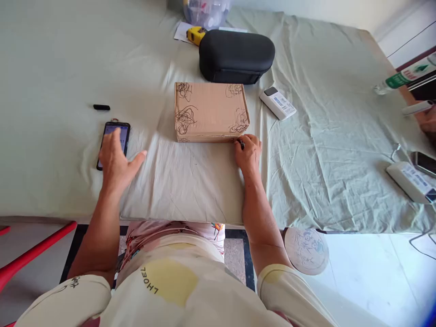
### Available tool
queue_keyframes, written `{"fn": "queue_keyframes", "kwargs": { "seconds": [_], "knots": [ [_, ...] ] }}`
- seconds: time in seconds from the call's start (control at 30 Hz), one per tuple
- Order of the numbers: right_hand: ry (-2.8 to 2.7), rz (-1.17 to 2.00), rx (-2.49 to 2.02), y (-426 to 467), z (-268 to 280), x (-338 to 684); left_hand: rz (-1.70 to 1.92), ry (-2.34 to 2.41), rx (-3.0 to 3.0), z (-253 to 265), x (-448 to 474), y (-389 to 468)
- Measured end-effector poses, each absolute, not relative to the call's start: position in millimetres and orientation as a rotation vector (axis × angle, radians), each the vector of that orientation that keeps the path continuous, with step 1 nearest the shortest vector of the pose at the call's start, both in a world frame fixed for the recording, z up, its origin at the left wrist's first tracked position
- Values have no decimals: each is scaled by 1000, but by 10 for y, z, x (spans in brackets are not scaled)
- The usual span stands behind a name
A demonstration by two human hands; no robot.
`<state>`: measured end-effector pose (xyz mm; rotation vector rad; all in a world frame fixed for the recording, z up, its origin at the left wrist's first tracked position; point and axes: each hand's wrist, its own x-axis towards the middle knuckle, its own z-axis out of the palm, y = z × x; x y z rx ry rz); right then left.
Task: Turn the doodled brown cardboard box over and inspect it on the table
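My left hand [117, 156] is open, fingers and thumb spread, over a black phone [126, 131] with a lit screen. Whether it touches the screen I cannot tell. A short black cap-like piece [101, 107] lies beyond the phone. Closed beside the near right corner of a brown cardboard box [211, 106], my right hand [249, 150] grips what looks like a black pen [241, 144]; only a small dark part of it shows. Black scribbles mark the box near its corners.
Behind the box are a black zip case [236, 52], a yellow tape measure [195, 35] and a clear tub [207, 12]. A white power bank [278, 103] lies right of it. Another white device [411, 181] and a bottle [405, 75] are far right. A stool [306, 250] stands below.
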<state>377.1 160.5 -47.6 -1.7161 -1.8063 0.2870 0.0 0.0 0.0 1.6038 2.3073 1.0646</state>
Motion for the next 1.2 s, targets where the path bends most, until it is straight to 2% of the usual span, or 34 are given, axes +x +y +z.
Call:
{"fn": "queue_keyframes", "kwargs": {
  "seconds": [0.13,0.27,0.4,0.57,0.73,0.9,1.07,1.2],
  "knots": [
    [-1840,263,-1885,1576,-423,3765,1000,2001,1662,49,440,509],
    [-1749,240,-2017,1609,-380,3846,1198,1727,1691,-52,807,949],
    [-1722,208,-2036,1634,-385,3901,1332,1661,1656,-289,922,1084],
    [-1838,126,-1733,1615,-494,3807,1260,1710,1593,-555,861,1059],
    [-1938,278,-1547,1593,-623,3669,1373,1740,1608,-630,864,1060],
    [-1786,279,-1213,1506,-498,3649,1618,1705,1606,-530,847,1013],
    [-1622,114,-1023,1381,-333,3601,1897,1602,1617,-316,854,898],
    [-1600,58,-927,1344,-296,3536,1958,1601,1657,-257,876,868]
  ]
}}
